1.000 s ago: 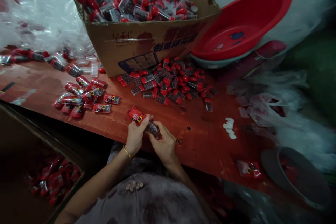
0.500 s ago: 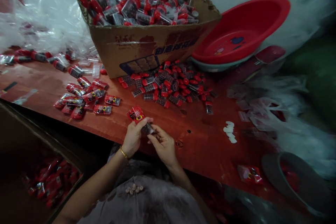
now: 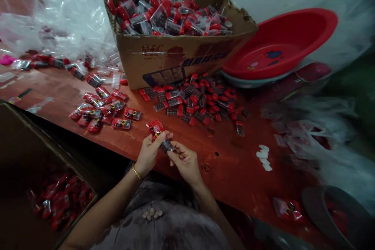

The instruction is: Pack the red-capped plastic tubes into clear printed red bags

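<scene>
My left hand (image 3: pixel 148 154) is closed around a red printed packet (image 3: pixel 155 126), thumb on top, with the printed end pointing away from me. A dark, clear-walled tube (image 3: pixel 166 145) shows at the near end of the packet; whether it is fully inside the wrapper I cannot tell. The fingers of my right hand (image 3: pixel 186 161) pinch together at that near end. Beyond my hands lies a heap of red-capped tubes (image 3: pixel 189 119) with dark contents. Left of them, similar wrapped red packets (image 3: pixel 121 123) are piled on the reddish table (image 3: pixel 187 136).
A cardboard box (image 3: pixel 131 62) full of red-capped tubes stands at the back. Behind right is a red basin (image 3: pixel 293 54). Small white pieces (image 3: pixel 264 158), plastic bags (image 3: pixel 310 136) and a grey container (image 3: pixel 318 211) are at right. Below left, an open carton (image 3: pixel 79 168) holds red packets.
The whole view has shifted slightly, so things appear further right and a little lower. Both hands keep their hold on the packet, with the right fingers still at its near end.
</scene>
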The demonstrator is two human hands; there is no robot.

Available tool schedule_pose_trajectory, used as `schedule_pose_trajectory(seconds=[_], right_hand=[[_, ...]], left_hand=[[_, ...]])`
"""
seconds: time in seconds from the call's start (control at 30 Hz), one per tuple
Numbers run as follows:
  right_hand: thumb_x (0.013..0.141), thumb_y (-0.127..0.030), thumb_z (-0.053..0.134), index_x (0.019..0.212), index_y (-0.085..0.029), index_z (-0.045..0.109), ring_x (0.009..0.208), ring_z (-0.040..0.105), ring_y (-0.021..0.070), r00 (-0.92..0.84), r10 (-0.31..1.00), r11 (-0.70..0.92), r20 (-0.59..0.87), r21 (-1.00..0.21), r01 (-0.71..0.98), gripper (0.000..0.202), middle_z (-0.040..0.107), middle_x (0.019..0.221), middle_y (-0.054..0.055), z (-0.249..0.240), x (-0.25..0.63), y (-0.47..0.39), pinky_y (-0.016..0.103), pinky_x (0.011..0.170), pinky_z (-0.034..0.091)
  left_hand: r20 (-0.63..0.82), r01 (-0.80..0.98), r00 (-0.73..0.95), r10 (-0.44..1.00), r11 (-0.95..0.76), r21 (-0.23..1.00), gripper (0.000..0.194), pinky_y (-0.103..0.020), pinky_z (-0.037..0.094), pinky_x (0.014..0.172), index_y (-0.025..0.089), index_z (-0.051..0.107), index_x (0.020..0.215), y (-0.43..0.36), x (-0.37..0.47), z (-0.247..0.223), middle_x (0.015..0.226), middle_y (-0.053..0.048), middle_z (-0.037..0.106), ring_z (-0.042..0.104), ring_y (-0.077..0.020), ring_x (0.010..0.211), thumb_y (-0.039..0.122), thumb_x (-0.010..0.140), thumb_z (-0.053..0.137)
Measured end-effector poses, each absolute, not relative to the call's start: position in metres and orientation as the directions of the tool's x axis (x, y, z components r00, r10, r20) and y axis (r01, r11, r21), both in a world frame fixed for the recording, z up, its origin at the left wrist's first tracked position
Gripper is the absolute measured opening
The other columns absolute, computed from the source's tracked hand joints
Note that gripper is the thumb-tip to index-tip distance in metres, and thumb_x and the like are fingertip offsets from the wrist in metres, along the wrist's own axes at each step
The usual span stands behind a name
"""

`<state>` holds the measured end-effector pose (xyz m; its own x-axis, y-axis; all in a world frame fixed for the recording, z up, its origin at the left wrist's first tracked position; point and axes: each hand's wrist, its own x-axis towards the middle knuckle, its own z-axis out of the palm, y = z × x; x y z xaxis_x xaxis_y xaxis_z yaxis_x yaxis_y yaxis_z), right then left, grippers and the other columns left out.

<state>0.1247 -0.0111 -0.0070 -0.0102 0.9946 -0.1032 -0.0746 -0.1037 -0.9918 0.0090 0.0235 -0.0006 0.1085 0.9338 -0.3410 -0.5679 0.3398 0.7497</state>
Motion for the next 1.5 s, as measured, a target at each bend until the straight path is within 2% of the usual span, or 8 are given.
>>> schedule_pose_trajectory(seconds=[0.2, 0.37, 0.6, 0.77, 1.0, 1.2, 1.37, 1.5], right_hand=[[0.072, -0.035, 0.066, 0.087, -0.019, 0.067, 0.041, 0.043, 0.0050, 0.101, 0.991, -0.078, -0.093, -0.987, -0.138, 0.022, 0.062, 0.065, -0.002, -0.011, 0.119, -0.008, 0.017, 0.036, 0.039], [0.073, -0.034, 0.067, 0.083, -0.017, 0.066, 0.039, 0.045, 0.0050, 0.097, 0.991, -0.081, -0.090, -0.992, -0.094, 0.020, 0.059, 0.057, -0.003, -0.005, 0.116, -0.007, 0.018, 0.039, 0.041], [0.067, -0.037, 0.071, 0.085, -0.018, 0.066, 0.038, 0.045, 0.0041, 0.165, 0.981, -0.069, -0.099, -0.981, -0.180, 0.026, 0.067, 0.070, 0.000, -0.008, 0.109, 0.000, 0.017, 0.034, 0.041], [0.060, -0.038, 0.075, 0.074, -0.018, 0.064, 0.047, 0.055, 0.0090, 0.047, 0.988, -0.133, -0.146, -0.969, -0.209, 0.026, 0.064, 0.060, -0.003, -0.005, 0.107, 0.011, 0.017, 0.035, 0.043], [0.062, -0.048, 0.072, 0.053, -0.019, 0.046, 0.045, 0.052, 0.0100, 0.106, 0.991, 0.075, 0.083, -0.994, 0.076, 0.040, 0.053, 0.048, -0.005, -0.017, 0.098, 0.039, 0.021, 0.046, 0.046], [0.088, -0.041, 0.048, 0.113, -0.019, 0.060, 0.090, 0.061, 0.0224, -0.006, 0.958, 0.158, 0.288, -0.506, 0.848, 0.035, 0.060, 0.115, 0.012, -0.020, 0.128, 0.101, 0.033, 0.074, 0.048], [0.092, -0.036, 0.042, 0.112, -0.018, 0.062, 0.101, 0.058, 0.0257, -0.127, 0.967, 0.185, 0.221, -0.267, 0.946, 0.033, 0.057, 0.125, 0.012, -0.036, 0.154, 0.105, 0.038, 0.083, 0.044], [0.091, -0.030, 0.045, 0.103, -0.020, 0.065, 0.095, 0.060, 0.0228, -0.204, 0.955, 0.254, 0.216, -0.238, 0.937, 0.025, 0.061, 0.123, 0.007, -0.045, 0.177, 0.058, 0.037, 0.083, 0.043]], left_hand=[[-0.269, -0.511, 0.134, 0.954, 0.299, 0.806, 0.039, -0.023, 0.047, 0.053, 0.013, 0.070, 0.092, 0.008, 0.019, -0.002, 0.084, -0.008, 0.072, 0.060, -0.0125, 0.059, 0.041, 0.065, 0.073], [-0.216, -0.565, 0.079, 0.973, 0.222, 0.795, 0.041, -0.024, 0.048, 0.069, 0.014, 0.070, 0.092, 0.012, 0.011, -0.004, 0.089, -0.008, 0.071, 0.063, -0.0150, 0.075, 0.050, 0.071, 0.066], [-0.173, -0.432, 0.089, 0.981, 0.194, 0.881, 0.035, -0.022, 0.045, 0.058, 0.015, 0.072, 0.084, 0.006, 0.012, -0.007, 0.069, -0.003, 0.067, 0.058, -0.0123, 0.062, 0.047, 0.073, 0.064], [-0.263, -0.566, 0.070, 0.962, 0.255, 0.784, 0.036, -0.027, 0.047, 0.074, 0.014, 0.071, 0.088, 0.015, 0.005, -0.001, 0.085, -0.007, 0.071, 0.063, -0.0163, 0.078, 0.043, 0.066, 0.073], [-0.328, -0.635, 0.187, 0.926, 0.368, 0.679, 0.035, -0.029, 0.049, 0.075, 0.013, 0.067, 0.074, 0.025, -0.006, 0.002, 0.077, -0.007, 0.071, 0.065, -0.0194, 0.082, 0.047, 0.066, 0.071], [-0.462, -0.674, -0.101, 0.881, 0.280, 0.683, 0.027, -0.026, 0.051, 0.071, 0.015, 0.063, 0.080, 0.078, -0.062, 0.009, 0.077, -0.006, 0.070, 0.067, -0.0154, 0.073, 0.041, 0.082, 0.056], [-0.561, -0.729, -0.088, 0.823, 0.331, 0.600, 0.037, -0.025, 0.053, 0.069, 0.012, 0.061, 0.092, 0.110, -0.093, 0.013, 0.091, -0.012, 0.068, 0.066, -0.0166, 0.081, 0.044, 0.088, 0.044], [-0.411, -0.379, -0.138, 0.901, 0.336, 0.862, 0.038, -0.031, 0.052, 0.075, 0.013, 0.066, 0.090, 0.092, -0.068, -0.005, 0.091, -0.012, 0.069, 0.066, -0.0222, 0.085, 0.046, 0.071, 0.067]])
